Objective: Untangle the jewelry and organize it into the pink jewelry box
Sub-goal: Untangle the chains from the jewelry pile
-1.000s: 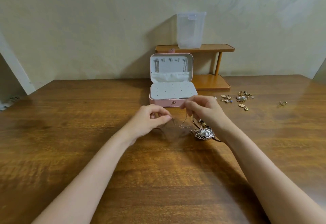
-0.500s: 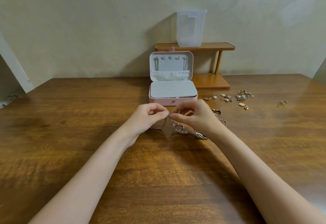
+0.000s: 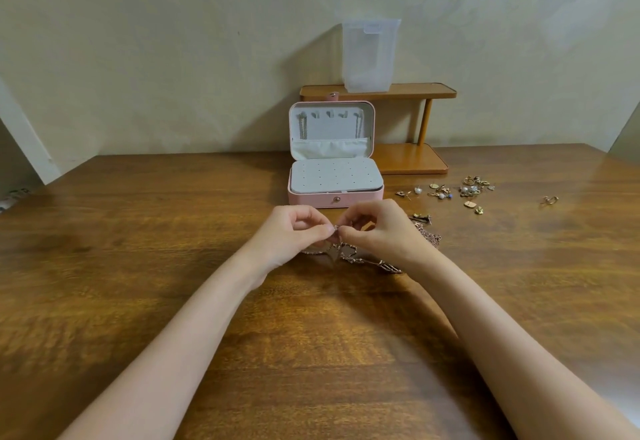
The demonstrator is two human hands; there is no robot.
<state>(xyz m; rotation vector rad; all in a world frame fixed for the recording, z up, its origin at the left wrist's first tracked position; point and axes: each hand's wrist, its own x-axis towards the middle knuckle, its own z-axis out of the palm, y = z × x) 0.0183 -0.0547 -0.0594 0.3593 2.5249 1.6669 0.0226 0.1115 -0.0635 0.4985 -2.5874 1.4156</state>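
The pink jewelry box stands open at the middle of the table, its grey earring pad bare and two chains hanging in the lid. Just in front of it, my left hand and my right hand meet fingertip to fingertip and pinch a thin rose-gold chain. The chain hangs from the fingers in a tangled bunch and trails across the wood under my right wrist. More chain shows behind my right hand.
Several loose earrings and charms lie scattered right of the box, with one ring further right. A small wooden two-tier shelf behind the box carries a clear plastic container. The wall runs close behind.
Both hands came together from slightly apart and lifted a little toward the box. The large leaf-shaped piece beside my right hand a second ago is now hidden or spread out under the wrist.
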